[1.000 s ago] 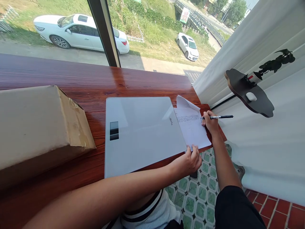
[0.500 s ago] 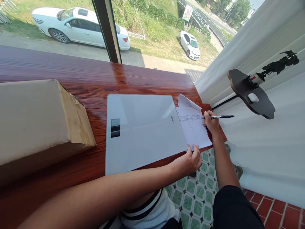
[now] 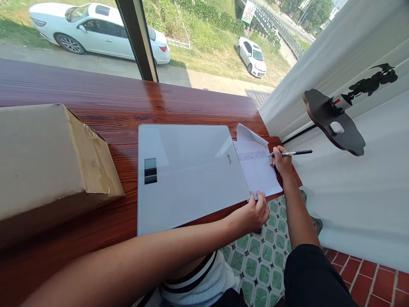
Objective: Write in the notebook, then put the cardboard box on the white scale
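My right hand is closed around a black pen, its tip on a white notepad near the right end of rows of dark handwriting. The notepad's top sheet is folded back and curls at the far side. My left hand has its bent fingertips on the near edge of the notepad, beside the corner of a glossy pale grey panel. That flat panel has a small dark window and black lettering, and lies against the notepad's left side. The underside of the left hand's grip is hidden.
A cardboard box stands on the reddish wooden table at the left. White curtain hangs at the right, with a dark wavy shelf bearing a potted plant. Behind the table is a window; green tiled floor lies below.
The whole view has shifted slightly, so things sit a little further left and up. My right hand stays on the pen at the writing; my left hand stays at the notepad's edge.
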The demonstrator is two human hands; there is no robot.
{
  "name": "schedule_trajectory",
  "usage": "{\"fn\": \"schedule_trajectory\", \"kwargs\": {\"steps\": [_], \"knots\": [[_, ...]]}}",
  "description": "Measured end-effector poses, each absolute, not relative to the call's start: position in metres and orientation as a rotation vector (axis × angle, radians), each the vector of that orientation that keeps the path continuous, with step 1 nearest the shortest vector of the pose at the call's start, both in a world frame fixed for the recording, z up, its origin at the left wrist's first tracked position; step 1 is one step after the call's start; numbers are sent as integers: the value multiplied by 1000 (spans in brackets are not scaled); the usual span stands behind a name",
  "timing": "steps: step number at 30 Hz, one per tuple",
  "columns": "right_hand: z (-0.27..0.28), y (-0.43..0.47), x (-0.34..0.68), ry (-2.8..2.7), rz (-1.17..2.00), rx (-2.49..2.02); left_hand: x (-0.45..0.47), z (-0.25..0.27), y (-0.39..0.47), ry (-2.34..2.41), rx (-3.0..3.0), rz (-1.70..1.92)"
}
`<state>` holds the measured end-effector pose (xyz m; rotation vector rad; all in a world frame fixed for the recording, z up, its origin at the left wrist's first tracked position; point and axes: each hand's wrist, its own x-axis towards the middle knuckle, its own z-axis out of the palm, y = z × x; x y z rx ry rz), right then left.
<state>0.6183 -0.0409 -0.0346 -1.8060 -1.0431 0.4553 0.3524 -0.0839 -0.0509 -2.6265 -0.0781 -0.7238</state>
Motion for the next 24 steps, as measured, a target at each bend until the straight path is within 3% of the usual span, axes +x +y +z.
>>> {"fn": "schedule_trajectory", "kwargs": {"steps": [24], "knots": [[-39,-39,625,-1057,420,-1885,353,-53,-86,-78,-2637,-740]]}}
